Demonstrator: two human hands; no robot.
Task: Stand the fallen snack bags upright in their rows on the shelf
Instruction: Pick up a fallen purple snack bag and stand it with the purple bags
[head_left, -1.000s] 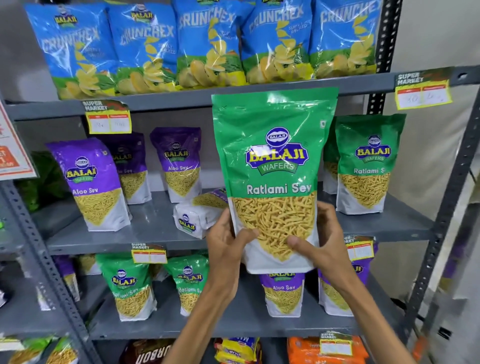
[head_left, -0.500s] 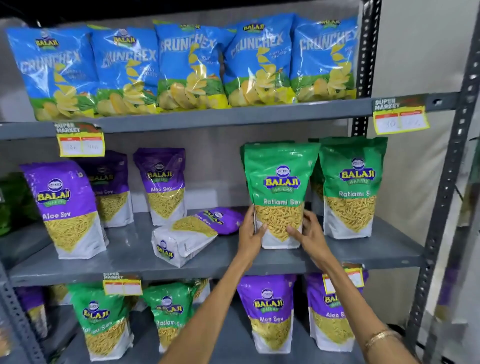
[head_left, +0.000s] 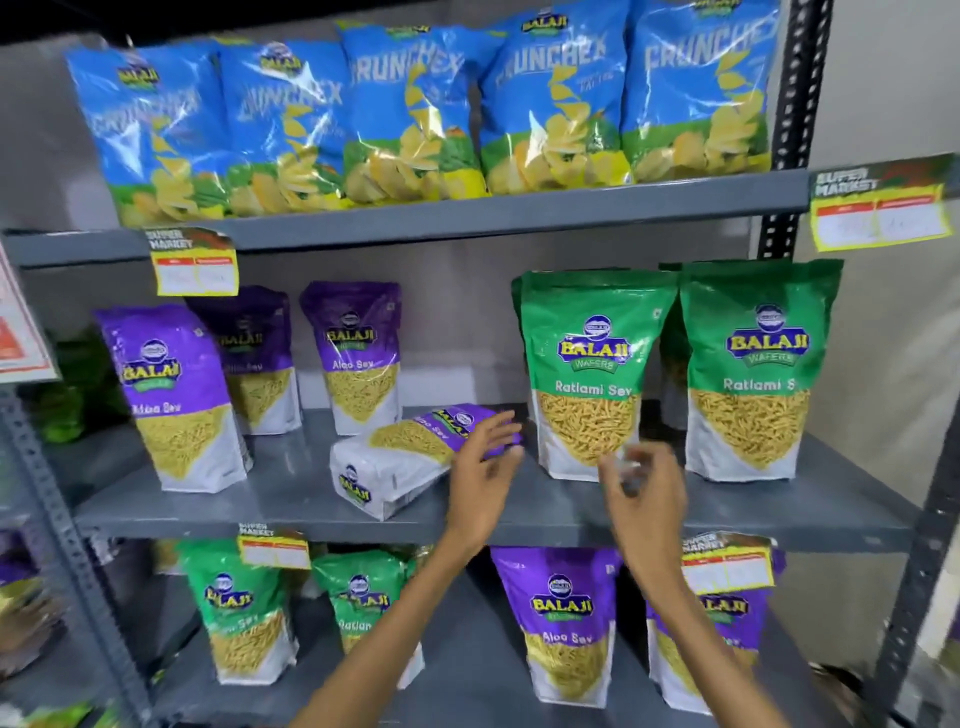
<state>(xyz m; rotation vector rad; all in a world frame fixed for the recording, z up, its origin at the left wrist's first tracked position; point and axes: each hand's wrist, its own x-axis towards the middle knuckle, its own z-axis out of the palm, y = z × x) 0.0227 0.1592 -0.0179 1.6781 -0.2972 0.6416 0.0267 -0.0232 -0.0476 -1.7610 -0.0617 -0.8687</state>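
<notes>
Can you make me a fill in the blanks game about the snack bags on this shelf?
1. The fallen bag on the middle shelf is ____ in colour.
2. The left hand reaches toward the ____ bag.
3. The upright bag just past the right hand is ____ in colour.
4. The blue bags stand on the ____ shelf.

Missing words: purple; fallen; green; top

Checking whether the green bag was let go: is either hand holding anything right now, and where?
Nothing is held. The right hand is open, off the green Ratlami Sev bag. The left hand is open, reaching at the fallen purple Aloo Sev bag.
</notes>
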